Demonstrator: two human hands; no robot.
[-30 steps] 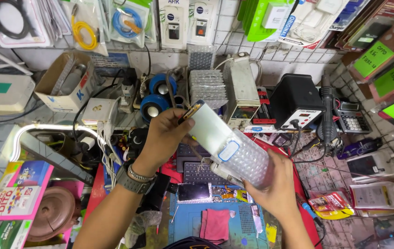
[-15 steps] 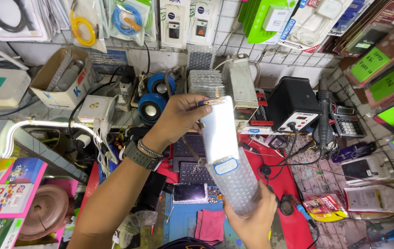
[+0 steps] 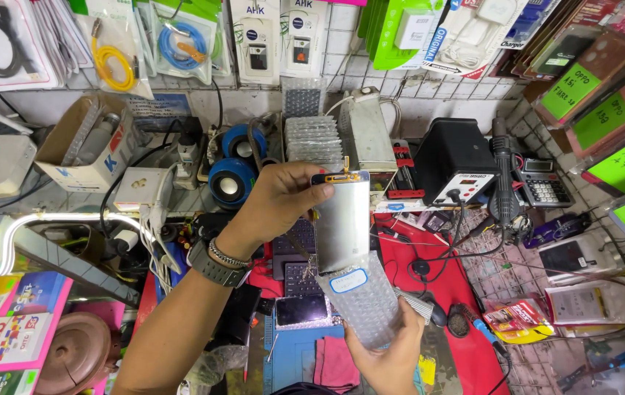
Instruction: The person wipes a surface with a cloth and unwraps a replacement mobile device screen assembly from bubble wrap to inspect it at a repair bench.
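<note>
My left hand [image 3: 277, 201] grips the top end of a flat phone screen panel [image 3: 340, 219] with a gold flex strip at its upper edge, pinched between thumb and fingers. The panel stands nearly upright, its lower end still inside a clear bubble-wrap sleeve [image 3: 362, 300] with a white oval sticker. My right hand [image 3: 389, 358] holds the bottom of that sleeve from below, near the frame's lower edge. A watch and a bracelet sit on my left wrist.
A crowded repair bench lies below: a red mat [image 3: 429, 256], a blue mat [image 3: 298, 351] with a pink cloth [image 3: 334, 362], a black soldering station [image 3: 455, 161], a calculator [image 3: 539, 186], blue speakers [image 3: 228, 183], a stack of bubble-wrapped parts [image 3: 312, 135]. Packaged accessories hang on the wall.
The panel has been swung from a slant to nearly upright and drawn further out of the bubble-wrap sleeve by my left hand; my right hand has dropped lower with the sleeve.
</note>
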